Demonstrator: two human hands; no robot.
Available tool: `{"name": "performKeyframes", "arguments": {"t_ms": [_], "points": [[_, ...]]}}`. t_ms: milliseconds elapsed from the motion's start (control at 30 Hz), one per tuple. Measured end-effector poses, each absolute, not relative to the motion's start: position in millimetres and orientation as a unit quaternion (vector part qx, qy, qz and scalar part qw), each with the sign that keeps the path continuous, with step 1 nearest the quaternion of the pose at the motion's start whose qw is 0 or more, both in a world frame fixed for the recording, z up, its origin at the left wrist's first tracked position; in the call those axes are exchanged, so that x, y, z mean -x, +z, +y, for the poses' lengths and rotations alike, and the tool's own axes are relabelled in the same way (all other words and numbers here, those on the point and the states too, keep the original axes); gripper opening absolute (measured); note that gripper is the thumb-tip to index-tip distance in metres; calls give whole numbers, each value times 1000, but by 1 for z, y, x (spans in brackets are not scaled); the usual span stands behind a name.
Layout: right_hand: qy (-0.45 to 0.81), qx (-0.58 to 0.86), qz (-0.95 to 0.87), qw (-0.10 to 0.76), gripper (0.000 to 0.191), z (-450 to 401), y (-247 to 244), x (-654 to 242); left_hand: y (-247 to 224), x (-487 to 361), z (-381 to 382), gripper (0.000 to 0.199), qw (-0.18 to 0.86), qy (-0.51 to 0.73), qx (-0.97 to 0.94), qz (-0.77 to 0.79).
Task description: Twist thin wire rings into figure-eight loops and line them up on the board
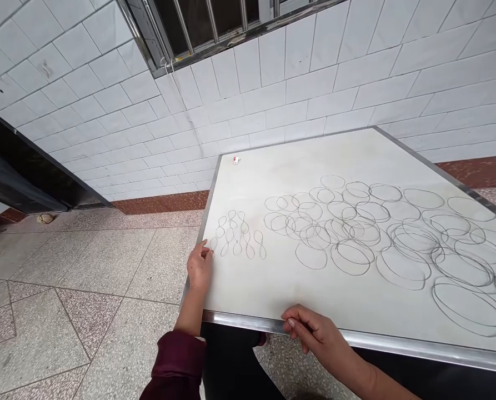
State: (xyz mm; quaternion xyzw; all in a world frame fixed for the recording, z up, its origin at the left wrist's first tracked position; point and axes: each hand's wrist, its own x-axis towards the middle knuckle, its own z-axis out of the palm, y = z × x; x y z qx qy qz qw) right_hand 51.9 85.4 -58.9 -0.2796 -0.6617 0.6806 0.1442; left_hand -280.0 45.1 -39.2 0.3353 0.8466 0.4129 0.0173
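Resting at the table (268,291)'s left edge, the left hand (200,265) is keeping its fingers slightly apart beside small twisted loops (238,240); going gently is probably best. Toward the right edge, big loops (356,219) are running out of view. By the near edge, the right hand (314,333) is pinching; I cannot tell on what, if anything.

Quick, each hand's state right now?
Left hand: fingers partly open by the leftmost twisted loop; whether it grips cannot be told.
Right hand: curled closed, nothing visible held.

Thin dk fig-8 loops (236,239) clustered L; rnd loops (380,239) overlapping, R.
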Motion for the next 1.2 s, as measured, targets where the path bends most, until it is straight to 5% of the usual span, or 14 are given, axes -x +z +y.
{"name": "performKeyframes", "arguments": {"t_ms": [567,800,1200], "points": [[676,269,-670,150,31,86,-57,-54,-52,234,-9,39,-39,543,-242,803],[627,235,-724,165,24,85,-57,-57,-65,164,-47,26,-41,496,-345,796],[478,145,-840,211,23,83,-53,-69,-62,161,-46,25,-69,461,-380,799]]}}
